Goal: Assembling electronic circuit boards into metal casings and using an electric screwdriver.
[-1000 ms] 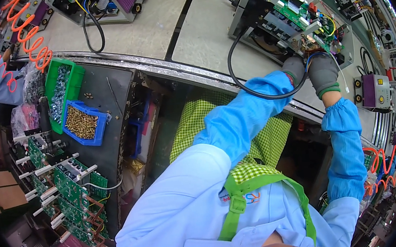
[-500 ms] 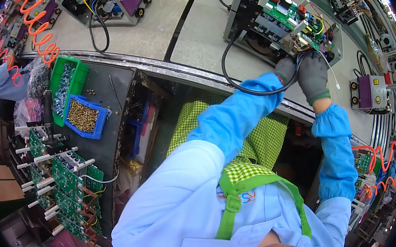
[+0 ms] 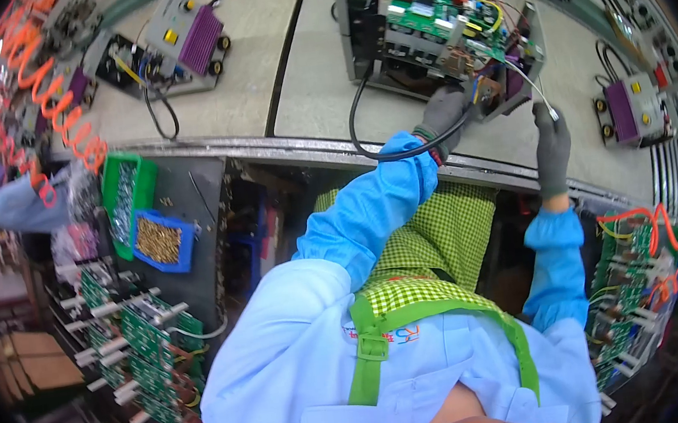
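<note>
The open machine [image 3: 422,17] was set on the bench [image 3: 314,90], the left hand [image 3: 446,113] at its near edge, the right hand [image 3: 553,148] beside it; neither grip could be told. A yellow-labelled unit [image 3: 199,46] was seen left of it.

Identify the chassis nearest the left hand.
The middle chassis, its green circuit board exposed; the left hand is at its near edge. The left chassis and right chassis sit farther off.

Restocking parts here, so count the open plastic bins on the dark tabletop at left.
2: a green rectangular plastic bin toward the back, and a blue plastic bin to its front right. Others may be hidden.
</note>
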Tool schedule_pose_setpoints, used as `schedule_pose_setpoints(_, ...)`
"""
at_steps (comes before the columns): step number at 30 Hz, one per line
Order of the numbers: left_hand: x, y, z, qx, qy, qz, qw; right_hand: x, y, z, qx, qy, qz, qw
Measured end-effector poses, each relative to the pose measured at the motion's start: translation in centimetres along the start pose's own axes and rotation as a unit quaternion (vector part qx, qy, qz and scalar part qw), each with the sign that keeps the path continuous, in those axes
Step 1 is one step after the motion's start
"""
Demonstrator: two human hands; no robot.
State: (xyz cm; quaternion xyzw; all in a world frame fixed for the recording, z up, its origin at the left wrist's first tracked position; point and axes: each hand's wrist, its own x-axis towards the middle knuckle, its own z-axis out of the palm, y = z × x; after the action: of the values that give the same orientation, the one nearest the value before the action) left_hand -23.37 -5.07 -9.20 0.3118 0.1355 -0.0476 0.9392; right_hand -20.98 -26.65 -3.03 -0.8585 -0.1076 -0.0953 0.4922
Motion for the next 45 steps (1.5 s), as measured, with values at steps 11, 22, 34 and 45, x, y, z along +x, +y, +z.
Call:
schedule_pose_setpoints(11,2.1,-1.1,0.3,0.408,0.055,0.213,0.886,13.3,7.1,8.4,0.294,-0.087,0.082,0.948)
schedule_pose_setpoints(22,0.2,-4.2,-0.1,0.601,0.098,0.245,0.755,16.3,14.0,4.0,0.376,-0.329,0.074,0.863)
schedule_pose_setpoints(34,5.3,-6.3,-0.2,0.738,0.056,0.209,0.639,19.9,14.3,3.1,0.428,-0.299,0.140,0.841)
schedule_pose_setpoints(45,14.1,-11.9,-3.3,0.663,0.035,0.329,0.671,18.1,14.6,3.1,0.452,-0.280,0.150,0.833)
